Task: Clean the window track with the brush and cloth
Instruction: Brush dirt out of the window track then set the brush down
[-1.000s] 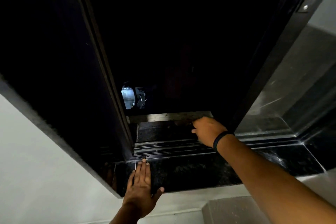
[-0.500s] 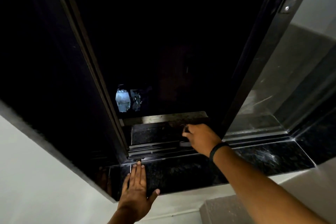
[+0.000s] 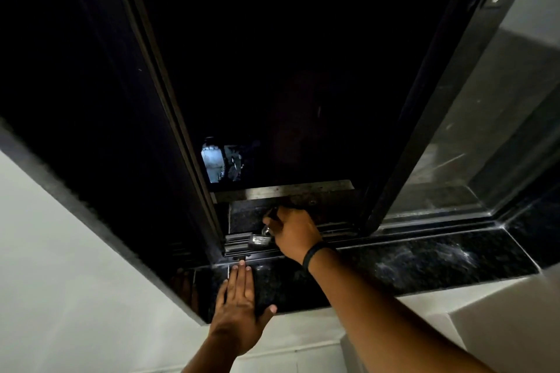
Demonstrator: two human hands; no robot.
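Observation:
The window track (image 3: 339,228) is a set of dark metal rails along the bottom of the open window. My right hand (image 3: 292,233) is shut on a brush (image 3: 260,240) whose pale bristle head rests on the rails near the left frame; its dark handle end sticks out above my fingers. My left hand (image 3: 241,304) lies flat, fingers together, on the black granite sill (image 3: 424,263) in front of the track. No cloth is in view.
A dark sliding frame post (image 3: 194,160) stands left of the opening and a glass pane's frame (image 3: 403,160) stands right of it. White wall (image 3: 60,297) lies below the sill. Outside is dark, with a metal ledge (image 3: 281,192) beyond the track.
My right hand has moved left and nearer along the track, from the outer ledge to the rails by the left frame, and the brush head now shows. My left hand stayed flat on the sill.

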